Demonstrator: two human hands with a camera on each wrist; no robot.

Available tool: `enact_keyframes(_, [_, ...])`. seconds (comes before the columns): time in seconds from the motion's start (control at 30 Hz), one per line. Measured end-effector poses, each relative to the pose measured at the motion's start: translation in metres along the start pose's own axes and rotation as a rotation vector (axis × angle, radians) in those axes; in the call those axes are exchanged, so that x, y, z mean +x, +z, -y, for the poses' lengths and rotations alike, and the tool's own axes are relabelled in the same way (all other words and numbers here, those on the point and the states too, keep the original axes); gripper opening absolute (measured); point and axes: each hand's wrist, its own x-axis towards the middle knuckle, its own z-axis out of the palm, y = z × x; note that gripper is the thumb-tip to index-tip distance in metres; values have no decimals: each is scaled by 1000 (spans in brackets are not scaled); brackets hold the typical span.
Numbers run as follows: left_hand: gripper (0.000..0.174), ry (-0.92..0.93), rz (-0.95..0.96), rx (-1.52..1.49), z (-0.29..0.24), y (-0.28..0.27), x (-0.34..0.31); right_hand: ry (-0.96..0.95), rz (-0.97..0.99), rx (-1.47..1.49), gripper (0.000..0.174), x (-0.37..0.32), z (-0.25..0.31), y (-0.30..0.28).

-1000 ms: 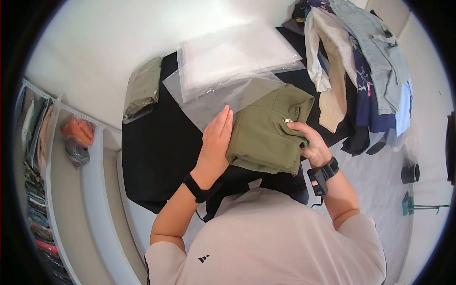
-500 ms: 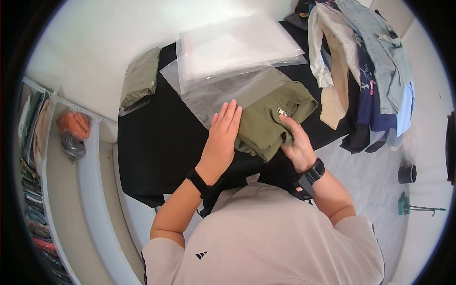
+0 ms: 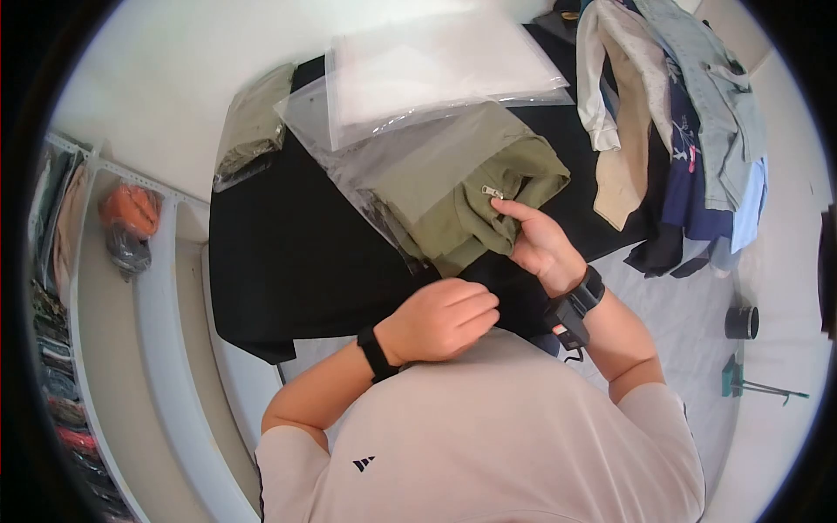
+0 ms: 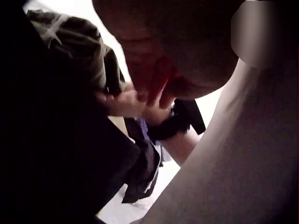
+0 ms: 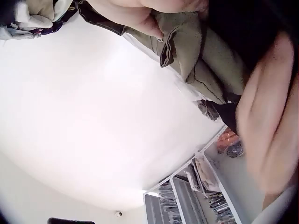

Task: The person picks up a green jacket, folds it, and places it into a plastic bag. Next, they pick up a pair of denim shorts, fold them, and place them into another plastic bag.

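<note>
An olive green folded garment [image 3: 532, 166] with a zipper pull lies at the mouth of a clear plastic bag [image 3: 349, 166], which covers its left and upper part. The right hand [image 3: 547, 253] pinches the garment's near right side, thumb by the zipper pull; the right wrist view shows the same grip on the garment [image 5: 187, 51]. Close to the person's shirt front, the left hand [image 3: 445, 321] is apart from the garment, fingers curled, with nothing seen in it. In the left wrist view the left hand [image 4: 163, 60] is dark.
Clear bags are stacked [image 3: 436, 65] at the back of the black-covered table [image 3: 279, 261]. A bagged olive garment [image 3: 257, 122] lies at the back left. Loose clothes [image 3: 715, 131] are heaped at the right. Shelves [image 3: 131, 331] stand at the far left.
The left hand has left the garment's left side, moved toward the body and curled its fingers. The right hand and garment have shifted left, and the bag covers more of the garment.
</note>
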Motion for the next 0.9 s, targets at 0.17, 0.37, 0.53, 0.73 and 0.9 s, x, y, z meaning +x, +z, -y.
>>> enact_keyframes(0.17, [49,-241,167,163,4,38,11,84,105,118,37,5,8,0])
enact_keyframes(0.37, [71,-767,187,387,16,55,21,155,237,62,40,14,7,-9])
enact_keyframes(0.53, [77,-797,206,268,22,47,24,178,169,84,33,43,0,8])
enact_keyframes(0.73, [79,-729,162,386,23,46,23,199,76,75,27,94,-9,29])
enact_keyframes(0.9, [77,-628,154,448,19,44,16,78,133,85,28,90,-11,38])
